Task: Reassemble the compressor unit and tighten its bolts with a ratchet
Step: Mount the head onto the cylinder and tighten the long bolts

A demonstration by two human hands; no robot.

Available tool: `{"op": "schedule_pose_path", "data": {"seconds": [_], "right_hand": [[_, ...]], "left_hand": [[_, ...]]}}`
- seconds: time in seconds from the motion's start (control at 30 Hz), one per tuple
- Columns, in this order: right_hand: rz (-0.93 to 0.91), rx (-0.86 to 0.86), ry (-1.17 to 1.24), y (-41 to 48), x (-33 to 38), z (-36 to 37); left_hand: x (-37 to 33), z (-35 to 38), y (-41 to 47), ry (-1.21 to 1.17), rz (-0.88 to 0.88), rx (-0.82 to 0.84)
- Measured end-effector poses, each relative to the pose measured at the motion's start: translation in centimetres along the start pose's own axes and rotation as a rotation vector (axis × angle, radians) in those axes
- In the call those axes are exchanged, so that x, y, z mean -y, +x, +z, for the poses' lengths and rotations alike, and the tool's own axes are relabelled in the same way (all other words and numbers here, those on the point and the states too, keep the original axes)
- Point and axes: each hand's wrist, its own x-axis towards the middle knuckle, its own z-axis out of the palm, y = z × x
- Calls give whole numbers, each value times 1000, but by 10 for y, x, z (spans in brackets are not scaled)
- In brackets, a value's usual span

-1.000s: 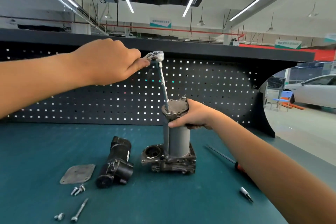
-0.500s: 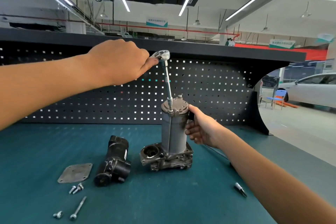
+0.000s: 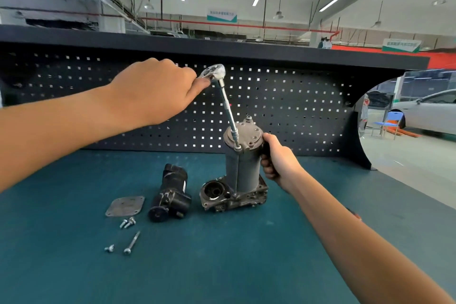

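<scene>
The grey compressor unit point(image 3: 243, 170) stands upright on the teal bench, a cylinder on a cast base. My right hand point(image 3: 278, 159) grips the cylinder's right side just below its top cap. My left hand point(image 3: 153, 92) holds the chrome ratchet point(image 3: 214, 72) up at pegboard height, its handle hidden in my fist. The ratchet's long extension bar point(image 3: 229, 116) slants down to a bolt on the cap's front left edge.
A black motor point(image 3: 171, 194) lies left of the unit. Beside it are a flat grey cover plate point(image 3: 125, 205), two short bolts point(image 3: 128, 222), a small bolt point(image 3: 109, 248) and a long bolt point(image 3: 132, 242). A black pegboard point(image 3: 296, 111) walls the bench's back.
My right hand slid from the cap's top to the cylinder's right side. The ratchet head moved a little rightward, with its extension still on the cap bolt.
</scene>
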Motion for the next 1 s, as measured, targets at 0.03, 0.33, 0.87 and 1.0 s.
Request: {"op": "schedule_pose_path", "data": {"seconds": [0.03, 0.33, 0.87, 1.0], "right_hand": [[-1, -3, -5, -2, 0, -1], [-55, 151, -15, -30, -19, -24], [-204, 154, -128, -74, -58, -20], [-187, 124, -160, -83, -64, -15]], "left_hand": [[-2, -1, -3, -3, -18, 3], [-25, -17, -37, -27, 37, -39], [-49, -42, -107, -34, -27, 85], [-51, -36, -136, -278, -203, 186]]}}
